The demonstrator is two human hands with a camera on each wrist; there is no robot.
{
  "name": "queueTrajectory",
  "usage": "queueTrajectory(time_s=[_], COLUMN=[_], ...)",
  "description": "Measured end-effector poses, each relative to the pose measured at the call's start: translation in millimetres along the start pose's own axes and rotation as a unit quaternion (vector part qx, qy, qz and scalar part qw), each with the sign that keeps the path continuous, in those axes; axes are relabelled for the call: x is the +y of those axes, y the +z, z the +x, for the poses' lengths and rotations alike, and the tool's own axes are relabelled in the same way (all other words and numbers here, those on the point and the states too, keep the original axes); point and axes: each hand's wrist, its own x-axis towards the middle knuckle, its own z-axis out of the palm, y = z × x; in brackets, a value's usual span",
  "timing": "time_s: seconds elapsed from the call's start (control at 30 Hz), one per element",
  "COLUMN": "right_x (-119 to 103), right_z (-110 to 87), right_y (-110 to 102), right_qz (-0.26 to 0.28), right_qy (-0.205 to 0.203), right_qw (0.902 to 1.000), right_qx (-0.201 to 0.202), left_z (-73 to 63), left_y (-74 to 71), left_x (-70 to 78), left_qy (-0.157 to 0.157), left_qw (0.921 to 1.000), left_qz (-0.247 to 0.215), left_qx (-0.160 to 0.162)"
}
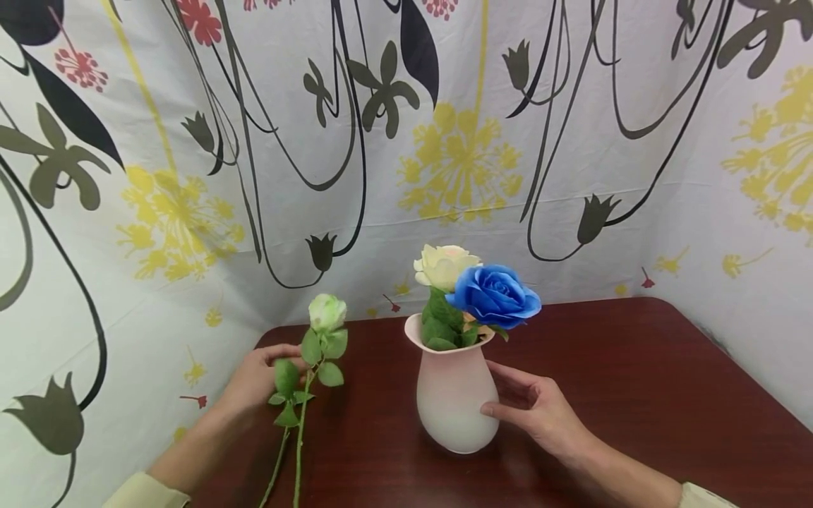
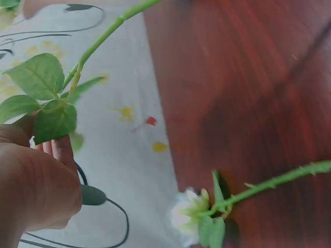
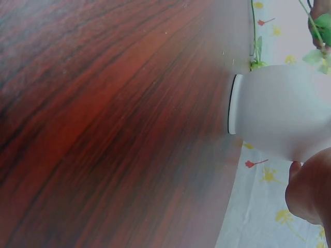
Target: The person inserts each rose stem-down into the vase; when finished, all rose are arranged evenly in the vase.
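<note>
My left hand (image 1: 263,374) pinches the leafy stem of a greenish-white rose (image 1: 327,314) at the table's left side. Leaves (image 2: 44,77) cover its fingertips in the left wrist view. Another white rose (image 2: 189,214) with a thorny stem lies along the tabletop there. My right hand (image 1: 549,416) grips a white vase (image 1: 454,409) from its right side, thumb in front and fingers behind. The vase stands upright, its base (image 3: 235,106) on the table. From its wavy rim rise a cream rose (image 1: 444,264) and a blue rose (image 1: 498,295), with green leaves and a peach bloom partly hidden behind.
The table (image 1: 591,353) is dark reddish-brown with a rounded far right corner. Behind it and along both sides hangs a white cloth (image 1: 394,176) printed with yellow, red and grey flowers.
</note>
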Motion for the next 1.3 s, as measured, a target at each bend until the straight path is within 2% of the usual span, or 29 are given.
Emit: queueTrajectory(time_s=[0.1,0.17,0.23,0.37,0.5,0.6,0.7,0.83,0.93,0.97,1.07,1.13,1.2,1.23,1.3], right_x=[0.2,0.4,0.5,0.9,1.3,1.5,1.4,1.5,1.8,1.9,2.3,2.4,2.6,2.7,2.8], right_z=[0.2,0.4,0.4,0.6,0.7,0.3,-0.2,-0.6,-0.6,-0.6,-0.4,-0.2,0.0,0.1,0.3], right_y=[-0.3,-0.4,-0.6,-0.7,-0.5,-0.3,-0.3,-0.3,-0.2,-0.2,0.1,0.3,0.5,0.5,0.6], right_qz=[-0.001,-0.001,-0.002,-0.002,-0.001,0.000,0.000,0.001,0.003,0.003,0.004,0.004,0.004,0.003,0.004], right_qy=[-0.001,-0.002,-0.002,-0.004,-0.006,-0.006,-0.005,-0.005,-0.006,-0.007,-0.007,-0.009,-0.011,-0.012,-0.013], right_qw=[1.0000,1.0000,1.0000,1.0000,1.0000,1.0000,1.0000,1.0000,1.0000,1.0000,1.0000,0.9999,0.9999,0.9999,0.9999], right_qx=[0.001,0.001,0.001,0.001,0.002,0.002,0.001,0.002,0.003,0.003,0.004,0.005,0.006,0.005,0.005], left_z=[-2.3,-3.2,-3.3,-4.1,-5.8,-6.2,-5.9,-4.0,-2.9,-2.6,-1.5,0.0,1.6,2.5,4.5], left_y=[3.7,5.3,5.8,2.2,-2.5,-4.0,-4.3,-1.8,1.7,3.1,8.4,12.7,17.5,19.9,24.8], left_x=[14.5,24.8,34.8,55.8,75.8,90.3,104.8,124.7,139.6,144.2,156.9,163.8,168.9,170.6,172.6], left_qy=[0.007,0.025,0.048,0.088,0.134,0.167,0.199,0.255,0.289,0.298,0.314,0.321,0.322,0.323,0.326], left_qw=[0.9933,0.9835,0.9704,0.9441,0.9213,0.8963,0.8613,0.8246,0.8058,0.7970,0.7773,0.7690,0.7656,0.7664,0.7728], left_qz=[-0.115,-0.179,-0.236,-0.317,-0.364,-0.410,-0.466,-0.502,-0.510,-0.518,-0.535,-0.542,-0.545,-0.542,-0.531], left_qx=[0.000,0.003,0.005,0.007,0.021,0.034,0.037,0.056,0.084,0.089,0.104,0.110,0.116,0.118,0.121])
